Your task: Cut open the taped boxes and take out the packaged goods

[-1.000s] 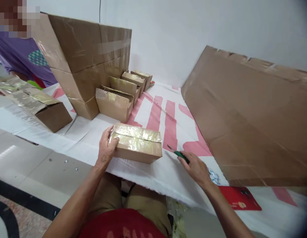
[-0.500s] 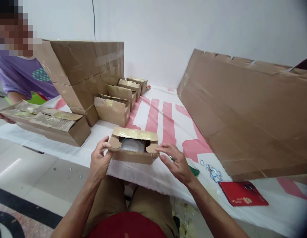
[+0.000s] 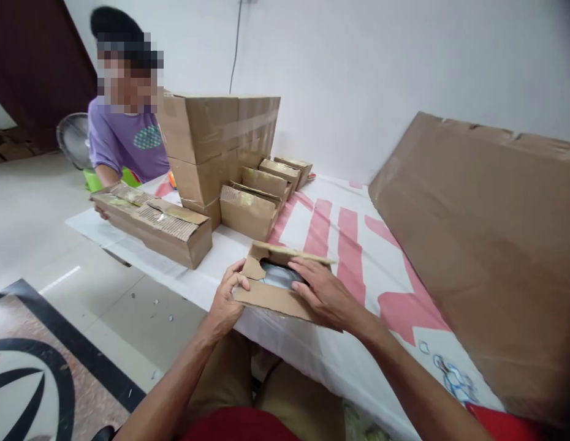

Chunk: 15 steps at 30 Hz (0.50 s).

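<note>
In front of me a small cardboard box (image 3: 273, 300) is open at the top, its front flap folded out towards me. Something pale, clear or whitish (image 3: 280, 277) shows inside; its kind is not clear. My left hand (image 3: 228, 295) grips the left end of the box, thumb on top. My right hand (image 3: 324, 291) lies over the right part of the opening, fingers stretched out and touching the box or what is in it. It hides the right end of the box.
A co-worker in a purple shirt (image 3: 129, 138) holds a long cardboard box (image 3: 172, 229) at the left. Stacked cartons (image 3: 211, 141) and several small boxes (image 3: 248, 211) stand behind. A large cardboard sheet (image 3: 473, 245) leans at the right. A red phone (image 3: 501, 422) lies low right.
The view has turned left, so things sit further right. The box's front flap has opened outward. My right hand has moved from its right end onto the opening.
</note>
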Tool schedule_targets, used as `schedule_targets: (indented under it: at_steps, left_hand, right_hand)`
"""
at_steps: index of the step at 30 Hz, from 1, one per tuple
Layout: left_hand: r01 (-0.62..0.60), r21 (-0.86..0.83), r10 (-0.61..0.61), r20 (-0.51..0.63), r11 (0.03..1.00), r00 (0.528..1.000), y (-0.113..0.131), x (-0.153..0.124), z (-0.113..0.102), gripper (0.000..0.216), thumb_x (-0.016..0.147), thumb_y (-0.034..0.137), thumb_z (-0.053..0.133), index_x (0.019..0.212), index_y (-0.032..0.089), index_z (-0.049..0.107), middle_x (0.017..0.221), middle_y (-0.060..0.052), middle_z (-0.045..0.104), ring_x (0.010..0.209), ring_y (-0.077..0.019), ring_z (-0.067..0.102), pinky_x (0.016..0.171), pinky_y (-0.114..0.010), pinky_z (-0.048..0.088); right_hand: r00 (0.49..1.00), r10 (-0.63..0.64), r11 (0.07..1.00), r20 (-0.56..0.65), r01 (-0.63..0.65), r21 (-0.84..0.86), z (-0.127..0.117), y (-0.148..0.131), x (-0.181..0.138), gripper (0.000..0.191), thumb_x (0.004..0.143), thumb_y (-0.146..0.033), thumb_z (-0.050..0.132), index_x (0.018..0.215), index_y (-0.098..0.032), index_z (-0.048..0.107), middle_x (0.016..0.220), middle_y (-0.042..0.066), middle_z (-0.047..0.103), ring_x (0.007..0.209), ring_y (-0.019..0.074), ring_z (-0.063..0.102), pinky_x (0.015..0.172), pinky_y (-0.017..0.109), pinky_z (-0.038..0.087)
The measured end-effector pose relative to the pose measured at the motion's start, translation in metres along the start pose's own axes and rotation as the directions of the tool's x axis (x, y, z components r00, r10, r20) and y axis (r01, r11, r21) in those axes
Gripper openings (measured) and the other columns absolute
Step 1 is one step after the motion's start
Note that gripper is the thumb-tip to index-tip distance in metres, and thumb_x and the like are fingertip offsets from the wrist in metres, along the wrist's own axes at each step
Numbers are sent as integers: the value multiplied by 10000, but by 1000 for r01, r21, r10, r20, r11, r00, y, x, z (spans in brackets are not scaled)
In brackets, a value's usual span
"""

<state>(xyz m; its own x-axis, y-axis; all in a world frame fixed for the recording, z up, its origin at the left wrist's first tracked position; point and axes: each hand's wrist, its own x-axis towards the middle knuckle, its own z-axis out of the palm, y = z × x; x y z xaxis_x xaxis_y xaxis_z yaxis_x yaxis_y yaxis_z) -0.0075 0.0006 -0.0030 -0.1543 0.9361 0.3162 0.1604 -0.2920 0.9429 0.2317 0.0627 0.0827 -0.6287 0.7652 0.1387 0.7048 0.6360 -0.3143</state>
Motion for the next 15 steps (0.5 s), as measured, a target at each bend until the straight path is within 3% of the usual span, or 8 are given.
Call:
schedule_targets:
  at_steps: [2,5,7,9,11,13,15]
  left_hand:
    - [-20,-10,20,-3,1000,1000,-4,-1,1,101,736,187,655,781,212,568,1522,-156,511,1416,-312,522,1132,-483,434]
    - [-41,-38,41,-5,998,999,-13,-5,3,68,780,173,634,790,212,580,1558,-135,476,1433,-310,505,1110,-470,458]
    - [-47,-51,46,-14,998,999,-21,-7,5,61,828,226,648,882,217,620,1588,-140,444,1459,-324,477,1125,-477,449]
    - [-34,-55,32,-32,998,999,-30,-11,6,314,858,316,680,1154,227,631,1624,-168,394,1511,-342,409,1176,-495,404]
    - [18,-50,-19,-30,999,999,-41,-14,9,678,850,399,726,1452,226,468,1660,-195,333,1555,-350,334,1220,-501,355]
    - [91,-50,-91,5,995,996,-52,-17,14,865,836,436,752,1560,215,333,1667,-204,318,1564,-351,317,1240,-495,337]
    - [144,-26,-143,26,989,989,-61,-18,21,861,828,422,760,1554,200,352,1629,-203,382,1544,-358,349,1253,-510,320]
  right_hand:
    - [999,33,994,25,-30,-102,0,9,9,453,956,-268,563,1382,-134,643,1514,195,582,1422,357,527,1171,574,423]
    - [971,20,998,238,-4,-66,-7,19,21,484,912,-271,626,1383,-166,652,1434,162,660,1340,345,611,1119,528,488]
    - [937,10,1000,350,-4,-19,-9,22,31,601,866,-295,684,1450,-181,602,1482,157,625,1354,354,605,1107,512,504]
    - [911,36,999,411,-25,-32,-6,21,41,714,811,-264,720,1499,-168,554,1528,177,575,1379,373,583,1121,510,495]
    - [895,46,998,444,-21,-61,3,21,48,768,798,-255,728,1531,-161,518,1551,190,546,1409,380,553,1152,506,471]
    - [906,22,997,422,11,-76,13,22,50,799,806,-301,742,1556,-193,487,1568,173,532,1440,384,518,1170,511,457]
    - [927,-11,997,376,40,-69,21,25,48,795,814,-338,742,1558,-242,481,1547,140,563,1433,388,522,1155,533,473]
